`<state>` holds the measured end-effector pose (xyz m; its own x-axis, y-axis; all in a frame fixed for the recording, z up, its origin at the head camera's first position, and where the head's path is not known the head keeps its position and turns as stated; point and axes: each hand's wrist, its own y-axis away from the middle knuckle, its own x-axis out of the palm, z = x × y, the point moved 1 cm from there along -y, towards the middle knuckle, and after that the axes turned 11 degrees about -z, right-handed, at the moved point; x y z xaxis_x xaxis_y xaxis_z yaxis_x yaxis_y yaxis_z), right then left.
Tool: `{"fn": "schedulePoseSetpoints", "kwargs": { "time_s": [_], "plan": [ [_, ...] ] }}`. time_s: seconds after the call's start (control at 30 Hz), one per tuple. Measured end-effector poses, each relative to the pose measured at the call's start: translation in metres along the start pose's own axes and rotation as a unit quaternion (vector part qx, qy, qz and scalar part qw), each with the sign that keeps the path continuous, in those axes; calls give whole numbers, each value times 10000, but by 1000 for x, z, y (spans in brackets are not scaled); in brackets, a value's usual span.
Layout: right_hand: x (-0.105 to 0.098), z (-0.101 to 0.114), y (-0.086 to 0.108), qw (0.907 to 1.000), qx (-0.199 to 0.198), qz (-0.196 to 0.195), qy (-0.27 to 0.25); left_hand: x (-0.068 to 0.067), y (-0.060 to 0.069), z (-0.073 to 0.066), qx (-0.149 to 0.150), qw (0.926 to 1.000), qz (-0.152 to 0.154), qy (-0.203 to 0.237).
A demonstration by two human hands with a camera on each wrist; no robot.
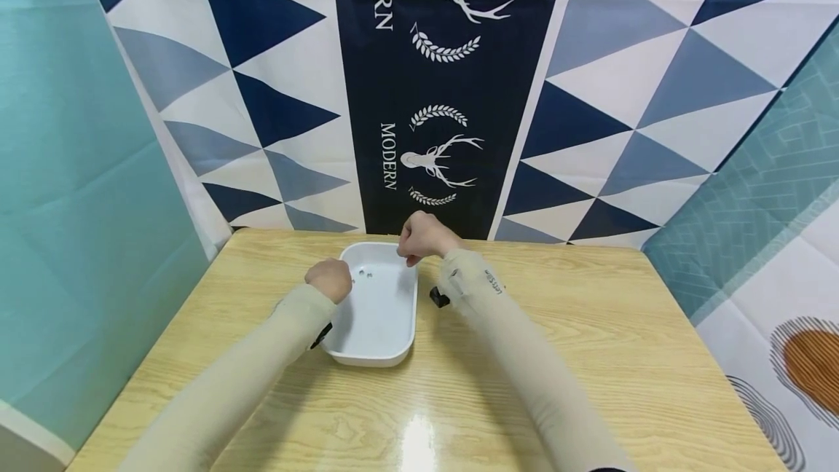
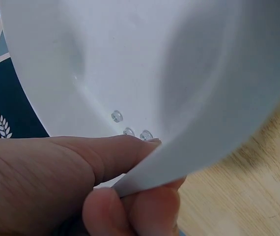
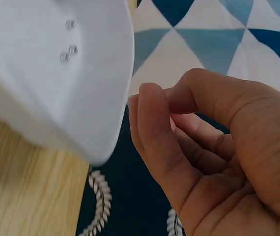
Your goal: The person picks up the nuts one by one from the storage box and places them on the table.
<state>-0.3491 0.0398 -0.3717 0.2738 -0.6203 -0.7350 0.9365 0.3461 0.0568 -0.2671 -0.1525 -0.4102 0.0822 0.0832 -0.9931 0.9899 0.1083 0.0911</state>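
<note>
Wooden table (image 1: 557, 326); on it, white plastic tray (image 1: 380, 319), best kept level, opening upward, long axis running from near side toward wall (image 1: 577, 122); left hand (image 1: 330, 280) pinches left rim (image 2: 147, 182), ideally firmly; right hand (image 1: 424, 236), fingertips (image 3: 151, 93) meeting, nothing visible between, beside far-right corner; three clear beads (image 2: 117, 116) inside, toward far end

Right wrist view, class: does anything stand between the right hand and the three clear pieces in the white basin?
Yes: there, the white basin's side wall lies between the right hand and the three clear pieces. Nothing covers the pieces in that view. I cannot tell whether the hand is higher than the wall.
</note>
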Motion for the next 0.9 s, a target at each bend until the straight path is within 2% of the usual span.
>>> {"fn": "schedulePoseSetpoints", "kwargs": {
  "time_s": [0.27, 0.53, 0.9],
  "plan": [
    [-30, -40, 10, 9989, -7, -443, 128, 1, 0, -1, -25, 10000, -23, -29],
    [-49, -86, 23, 9992, 177, -364, 55, 0, 0, -2, -35, 9999, -29, -158],
    [-68, -127, 37, 9979, 416, -499, 1, 2, -1, -2, -16, 9998, -79, -183]
  ]
}}
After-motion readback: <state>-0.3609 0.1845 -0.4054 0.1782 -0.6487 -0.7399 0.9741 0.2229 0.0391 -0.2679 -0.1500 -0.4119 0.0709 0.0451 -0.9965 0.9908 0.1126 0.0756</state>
